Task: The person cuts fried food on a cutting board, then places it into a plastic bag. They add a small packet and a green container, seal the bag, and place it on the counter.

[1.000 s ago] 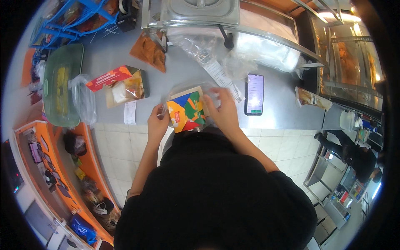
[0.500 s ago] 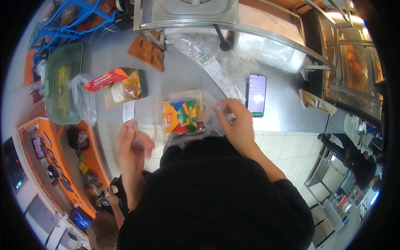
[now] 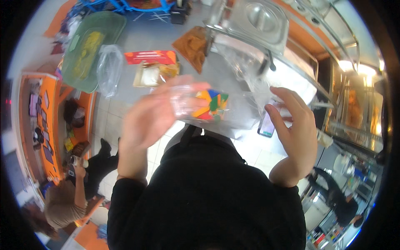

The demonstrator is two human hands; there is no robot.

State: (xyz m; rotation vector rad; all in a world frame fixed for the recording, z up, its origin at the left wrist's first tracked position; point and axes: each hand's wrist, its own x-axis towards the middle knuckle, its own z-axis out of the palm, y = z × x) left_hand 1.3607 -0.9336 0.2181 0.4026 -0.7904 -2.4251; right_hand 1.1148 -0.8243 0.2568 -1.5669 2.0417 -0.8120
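Observation:
A colourful patterned box (image 3: 217,106) in red, yellow, green and blue sits inside a clear plastic bag (image 3: 243,112) at the counter's near edge. My left hand (image 3: 152,116) reaches across the bag's left side, its fingers overlapping crumpled plastic and the box. Motion blurs those fingers, so their grip is unclear. To the right of the bag, my right hand (image 3: 293,129) is raised with thumb and forefinger curved and apart. No plastic shows between them. Partly behind that hand lies a phone (image 3: 265,128) with a lit screen.
An open food box (image 3: 149,78) with a red flap stands behind my left hand. Left of it are a loose plastic bag (image 3: 109,73) and a green tub (image 3: 112,25). A brown cloth (image 3: 192,46) lies by a steel frame. People are at both sides.
The view has shifted, with the counter's things now further right. My left hand has come over the bag and box. My right hand has moved away from the bag, its fingers wider apart.

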